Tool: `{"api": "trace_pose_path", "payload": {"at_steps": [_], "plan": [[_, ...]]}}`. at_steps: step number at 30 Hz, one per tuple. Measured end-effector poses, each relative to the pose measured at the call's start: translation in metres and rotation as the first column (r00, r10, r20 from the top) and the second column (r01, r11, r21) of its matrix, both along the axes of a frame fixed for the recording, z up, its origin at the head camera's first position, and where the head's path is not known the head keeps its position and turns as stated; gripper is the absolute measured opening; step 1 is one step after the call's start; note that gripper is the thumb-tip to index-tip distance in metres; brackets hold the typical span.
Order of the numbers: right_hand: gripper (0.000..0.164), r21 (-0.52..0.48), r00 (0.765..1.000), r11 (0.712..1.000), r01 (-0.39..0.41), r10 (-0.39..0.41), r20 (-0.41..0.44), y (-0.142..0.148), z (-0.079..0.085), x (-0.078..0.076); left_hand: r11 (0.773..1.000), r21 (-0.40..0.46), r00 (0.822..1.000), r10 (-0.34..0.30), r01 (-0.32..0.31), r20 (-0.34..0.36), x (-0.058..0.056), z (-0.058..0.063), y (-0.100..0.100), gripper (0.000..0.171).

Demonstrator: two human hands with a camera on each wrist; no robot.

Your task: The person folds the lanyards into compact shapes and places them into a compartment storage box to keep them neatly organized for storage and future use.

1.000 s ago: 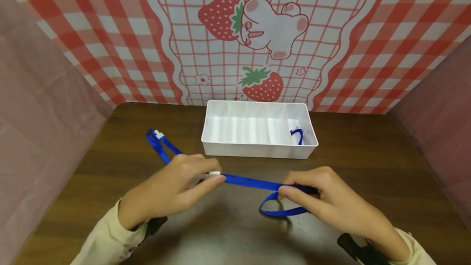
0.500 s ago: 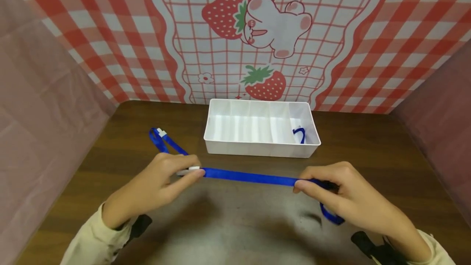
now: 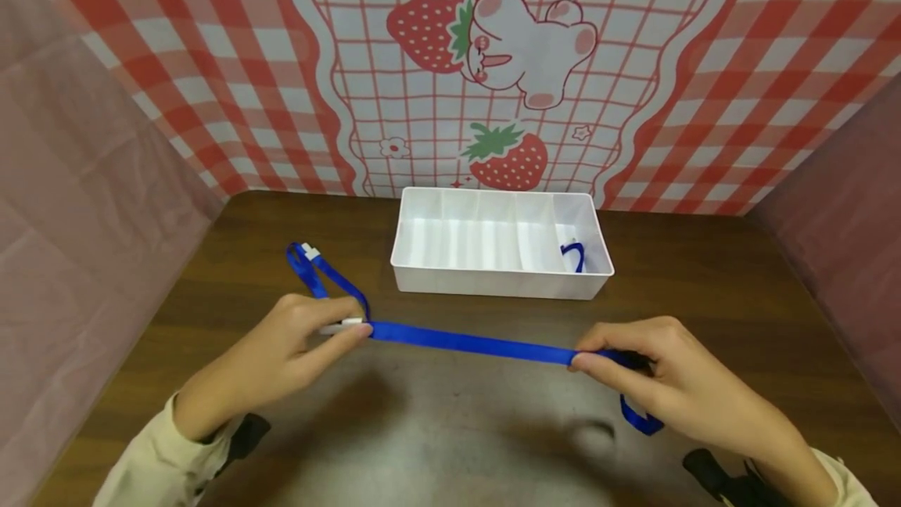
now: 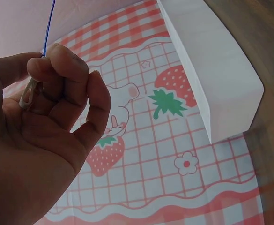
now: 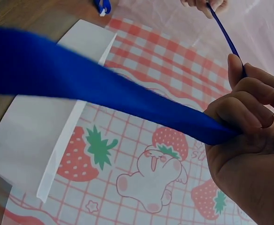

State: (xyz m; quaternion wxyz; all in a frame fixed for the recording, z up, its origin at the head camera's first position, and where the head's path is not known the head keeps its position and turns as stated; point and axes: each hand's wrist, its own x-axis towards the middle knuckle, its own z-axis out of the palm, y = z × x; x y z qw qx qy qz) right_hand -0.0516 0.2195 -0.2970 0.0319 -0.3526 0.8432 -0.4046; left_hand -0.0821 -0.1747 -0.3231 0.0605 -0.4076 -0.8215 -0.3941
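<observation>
A blue lanyard (image 3: 464, 341) stretches in a nearly straight line between my two hands, above the table. My left hand (image 3: 278, 354) pinches its left end, where a white plastic fitting (image 3: 352, 322) pokes out between thumb and fingers. With thumb and forefinger my right hand (image 3: 669, 370) pinches the strap further along, and a loose loop (image 3: 639, 419) hangs beneath that hand. Beyond my left hand, a blue strap with a white buckle (image 3: 310, 253) lies on the table; whether it belongs to the held lanyard I cannot tell.
A white divided box (image 3: 500, 280) stands at the back of the table (image 3: 232, 257). Its rightmost compartment has a piece of blue strap (image 3: 579, 257) in it. Behind rises a red-and-white checked cloth (image 3: 211, 61) with strawberries, and pinkish cloth (image 3: 84, 202) hangs at the sides.
My hands have moved apart, left hand leftward and right hand rightward, so the span of strap between them is longer. The loop under my right hand has shifted right.
</observation>
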Motion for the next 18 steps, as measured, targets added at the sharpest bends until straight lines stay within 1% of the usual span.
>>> {"api": "trace_pose_path", "payload": {"at_steps": [2, 4, 7, 12, 18], "plan": [[0.029, 0.003, 1.000, 1.000, 0.005, -0.005, -0.009, 0.001, -0.001, 0.000, 1.000, 0.001, 1.000, 0.005, -0.005, 0.002, 0.001, 0.000, -0.002, 0.025], [0.030, 0.015, 0.999, 1.000, 0.014, -0.013, -0.036, 0.004, -0.002, 0.000, 1.000, 0.000, 1.000, 0.015, -0.015, -0.005, 0.001, 0.000, -0.003, 0.025], [0.031, 0.020, 0.999, 1.000, 0.024, -0.023, -0.049, 0.008, -0.005, 0.001, 1.000, 0.002, 1.000, 0.026, -0.026, -0.014, 0.001, -0.001, -0.006, 0.025], [0.031, 0.019, 0.998, 0.999, 0.034, -0.033, -0.046, 0.015, -0.009, 0.002, 0.999, 0.001, 0.999, 0.047, -0.047, -0.024, 0.002, -0.003, -0.010, 0.024], [0.030, 0.042, 0.996, 0.997, 0.071, -0.069, -0.050, 0.022, -0.013, 0.002, 0.998, 0.009, 0.997, 0.067, -0.067, -0.039, 0.001, -0.007, -0.015, 0.022]]}}
